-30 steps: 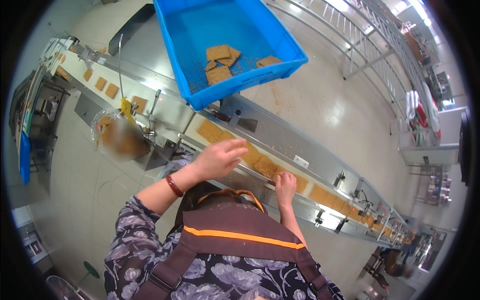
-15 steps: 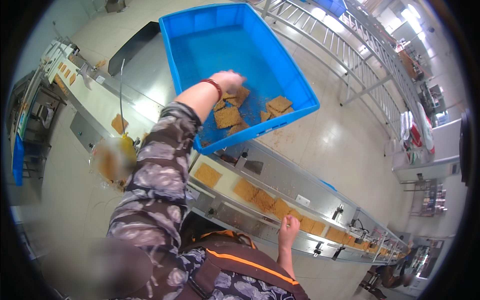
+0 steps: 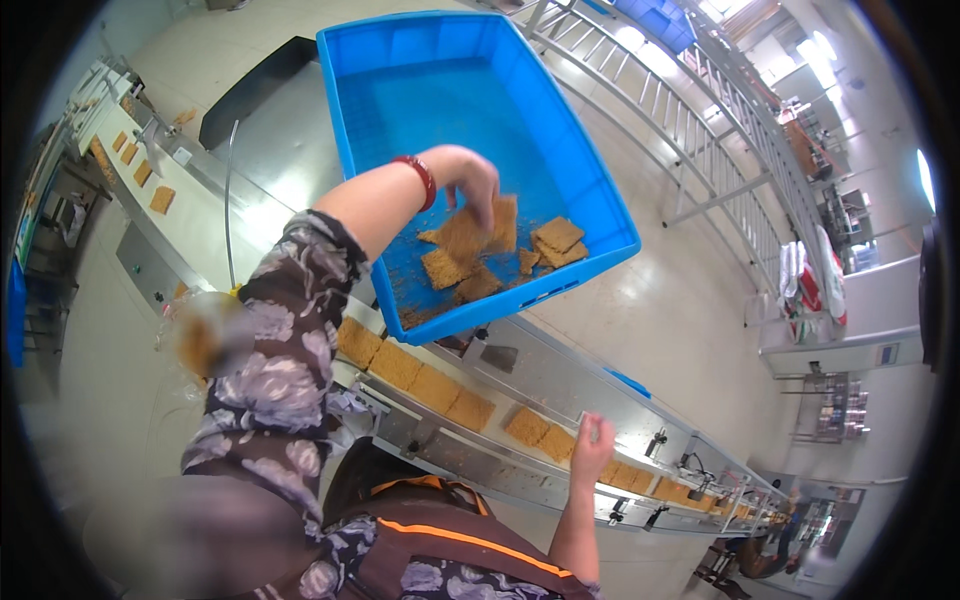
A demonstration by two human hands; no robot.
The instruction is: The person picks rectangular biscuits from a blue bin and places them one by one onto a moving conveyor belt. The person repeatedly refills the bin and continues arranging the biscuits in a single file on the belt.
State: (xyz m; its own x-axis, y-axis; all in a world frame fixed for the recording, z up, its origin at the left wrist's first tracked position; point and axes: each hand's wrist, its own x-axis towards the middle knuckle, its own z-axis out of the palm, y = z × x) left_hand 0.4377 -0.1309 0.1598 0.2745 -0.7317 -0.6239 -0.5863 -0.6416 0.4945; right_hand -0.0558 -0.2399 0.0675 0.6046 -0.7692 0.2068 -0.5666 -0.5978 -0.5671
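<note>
A blue plastic crate (image 3: 590, 180) holds several brown, crumbly-looking square crackers at its near end. My left hand (image 3: 476, 186) reaches into it, fingers bent down and closed on a square cracker (image 3: 462, 238) that is smeared by motion. Another cracker (image 3: 505, 222) stands tilted beside the fingers, and a small stack (image 3: 558, 237) lies to the right. Over the conveyor belt, my right hand (image 3: 593, 447) is raised with its fingers curled together; what they hold, if anything, is hidden. A row of square crackers (image 3: 430, 385) lies on the belt around it.
The long conveyor (image 3: 570, 390) runs from under the crate to the far right. Another belt (image 3: 120, 165) with cracker pieces stands at the left, beside a metal tray (image 3: 280, 120). Metal railings (image 3: 690, 140) rise at the right. Crumbs lie in the crate.
My left hand has moved slightly right and lower and now grips a cracker. My right hand has lifted slightly. Crackers on the belt lie in different places, and the view has shifted a little.
</note>
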